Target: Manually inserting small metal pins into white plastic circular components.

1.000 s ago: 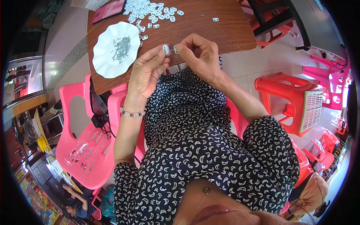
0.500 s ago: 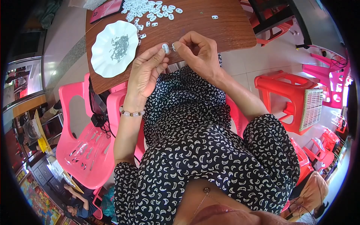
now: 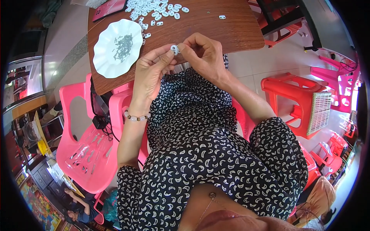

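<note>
Pinching a white oval piece [image 3: 174, 49] between thumb and fingers of my left hand [image 3: 151, 73], up near the desk's [image 3: 216, 34] close edge. My right hand's [image 3: 207, 57] grip is narrow, on a small white bit [image 3: 179, 49], mostly hidden, just right of the oval; can't tell if touching. Oval's long axis looks roughly crosswise to the line between my hands.

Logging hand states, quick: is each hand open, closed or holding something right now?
Left hand: closed, holding a white oval piece.
Right hand: closed in a pinch beside it; what it grips is mostly hidden.
</note>
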Demonstrator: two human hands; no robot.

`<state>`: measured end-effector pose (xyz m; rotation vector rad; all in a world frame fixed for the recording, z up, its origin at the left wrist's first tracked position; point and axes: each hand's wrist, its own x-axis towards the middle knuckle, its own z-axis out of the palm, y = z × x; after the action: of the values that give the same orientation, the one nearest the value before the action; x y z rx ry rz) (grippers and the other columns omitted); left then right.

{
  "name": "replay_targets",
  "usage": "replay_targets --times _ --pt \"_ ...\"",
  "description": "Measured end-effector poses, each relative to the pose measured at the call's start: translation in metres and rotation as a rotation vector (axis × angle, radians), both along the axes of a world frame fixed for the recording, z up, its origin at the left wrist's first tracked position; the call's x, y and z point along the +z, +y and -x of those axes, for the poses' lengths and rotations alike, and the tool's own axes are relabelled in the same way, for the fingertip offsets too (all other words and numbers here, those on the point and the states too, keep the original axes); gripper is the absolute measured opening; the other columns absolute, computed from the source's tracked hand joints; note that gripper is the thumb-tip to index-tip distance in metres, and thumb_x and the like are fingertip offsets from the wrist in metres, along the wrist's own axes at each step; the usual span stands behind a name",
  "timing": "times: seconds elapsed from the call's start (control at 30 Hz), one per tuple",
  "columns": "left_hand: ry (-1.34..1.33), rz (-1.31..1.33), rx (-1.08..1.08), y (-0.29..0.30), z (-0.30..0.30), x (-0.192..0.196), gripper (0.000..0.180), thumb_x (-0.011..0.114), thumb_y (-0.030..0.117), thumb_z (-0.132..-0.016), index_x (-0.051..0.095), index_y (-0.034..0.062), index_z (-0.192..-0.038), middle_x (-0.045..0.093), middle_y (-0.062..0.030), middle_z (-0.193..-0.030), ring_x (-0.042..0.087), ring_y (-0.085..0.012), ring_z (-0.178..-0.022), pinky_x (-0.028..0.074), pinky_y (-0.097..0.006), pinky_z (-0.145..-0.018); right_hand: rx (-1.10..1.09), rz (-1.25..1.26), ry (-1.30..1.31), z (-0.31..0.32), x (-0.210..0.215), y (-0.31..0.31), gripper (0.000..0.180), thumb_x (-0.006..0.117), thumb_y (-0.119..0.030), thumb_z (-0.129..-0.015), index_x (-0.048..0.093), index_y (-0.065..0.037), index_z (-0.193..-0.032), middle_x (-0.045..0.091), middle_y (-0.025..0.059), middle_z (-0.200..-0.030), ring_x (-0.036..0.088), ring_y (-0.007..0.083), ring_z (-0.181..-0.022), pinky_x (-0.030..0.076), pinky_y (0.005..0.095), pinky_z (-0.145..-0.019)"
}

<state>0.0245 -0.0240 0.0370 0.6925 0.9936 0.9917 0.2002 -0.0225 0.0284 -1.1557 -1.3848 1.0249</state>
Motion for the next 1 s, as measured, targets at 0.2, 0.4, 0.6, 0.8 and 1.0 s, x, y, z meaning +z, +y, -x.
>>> replay_targets --times 0.2,0.4,0.6,0.8,1.0 --pt "0.015 -0.064 -0.050 0.001 0.008 0.005 0.028 0.070 0.013 -0.089 0.068 0.0004 -0.114 0.071 -0.0045 -0.087 0.064 -0.0068 -0.072 0.051 -0.019 -0.063 0.176 0.139 0.115 -0.004 0.006 0.002 0.016 0.067 -0.015 -0.092 0.062 0.000 -0.089 0.063 -0.0023 -0.078 0.055 0.0013 -0.070 0.046 0.0181 -0.061" --pt "0.018 -0.098 -0.126 0.002 0.018 0.018 0.028 0.070 0.014 -0.089 0.069 -0.0005 -0.113 0.071 -0.0057 -0.087 0.063 -0.0081 -0.071 0.052 -0.022 -0.066 0.320 0.146 0.314 -0.004 0.009 0.000 0.018 0.070 -0.018 -0.091 0.063 -0.001 -0.091 0.065 0.0002 -0.072 0.059 0.0042 -0.062 0.046 0.0190 -0.052" --pt "-0.017 -0.103 -0.202 0.005 0.022 0.028 0.027 0.070 0.012 -0.089 0.069 -0.0026 -0.111 0.072 -0.0074 -0.091 0.062 -0.0091 -0.073 0.052 -0.022 -0.068 0.376 0.068 0.434 -0.005 0.008 0.001 0.020 0.071 -0.013 -0.090 0.059 -0.001 -0.101 0.066 0.0033 -0.085 0.061 0.0065 -0.070 0.049 0.0194 -0.060" --pt "-0.119 -0.048 -0.293 0.008 0.029 0.029 0.025 0.071 0.012 -0.089 0.070 -0.0032 -0.108 0.071 -0.0082 -0.091 0.063 -0.0100 -0.074 0.053 -0.023 -0.068 0.395 -0.024 0.449 -0.004 0.013 -0.001 0.032 0.073 -0.014 -0.087 0.062 -0.003 -0.115 0.061 0.0018 -0.088 0.059 0.0068 -0.076 0.050 0.0218 -0.065" --pt "-0.144 -0.035 -0.283 0.007 0.027 0.030 0.023 0.071 0.012 -0.089 0.070 -0.0041 -0.104 0.071 -0.0092 -0.090 0.065 -0.0106 -0.075 0.054 -0.023 -0.067 0.383 -0.170 0.182 -0.009 0.009 0.004 0.030 0.074 -0.019 -0.085 0.070 -0.009 -0.114 0.058 0.0005 -0.082 0.054 0.0073 -0.073 0.047 0.0225 -0.064"
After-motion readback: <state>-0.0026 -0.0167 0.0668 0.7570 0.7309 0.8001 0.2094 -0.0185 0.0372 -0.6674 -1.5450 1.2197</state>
